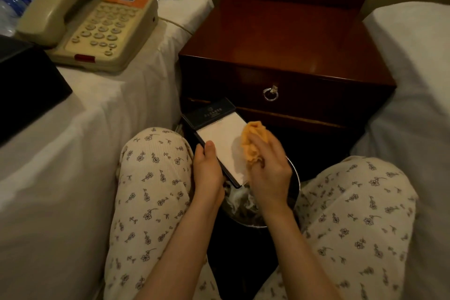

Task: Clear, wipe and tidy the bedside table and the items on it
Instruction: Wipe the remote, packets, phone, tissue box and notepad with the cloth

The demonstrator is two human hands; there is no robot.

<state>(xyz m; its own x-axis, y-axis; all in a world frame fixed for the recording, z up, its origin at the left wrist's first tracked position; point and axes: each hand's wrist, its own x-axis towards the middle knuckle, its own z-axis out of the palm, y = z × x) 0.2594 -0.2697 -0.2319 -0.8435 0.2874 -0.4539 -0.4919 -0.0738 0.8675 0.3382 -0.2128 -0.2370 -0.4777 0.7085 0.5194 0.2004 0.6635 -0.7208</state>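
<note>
Head view: we see the notepad (219,140), a white page in a dark holder, held in the air between the knees, just in front of the desk (280,39) and above the rim of a metal bin (295,186). Its long axis runs away from us, leaning a little left. The dark printed header is the far end and points at the desk's drawer front, while the near end hangs over the bin.

The left hand (207,173) grips the pad's left long edge, thumb lying on top. The right hand (267,170) has its fingers curled round a bunched orange cloth (253,145), which presses on the right side of the white page.

The desk is dark, glossy red-brown wood with a ring pull (270,93) on the drawer. White crumpled material lies in the bin.

On the left bed (73,129), on white sheets, we find a beige telephone (97,24), a black box (24,80) and a plastic bottle (12,0). A second bed (414,68) stands at right. The room is dim.
</note>
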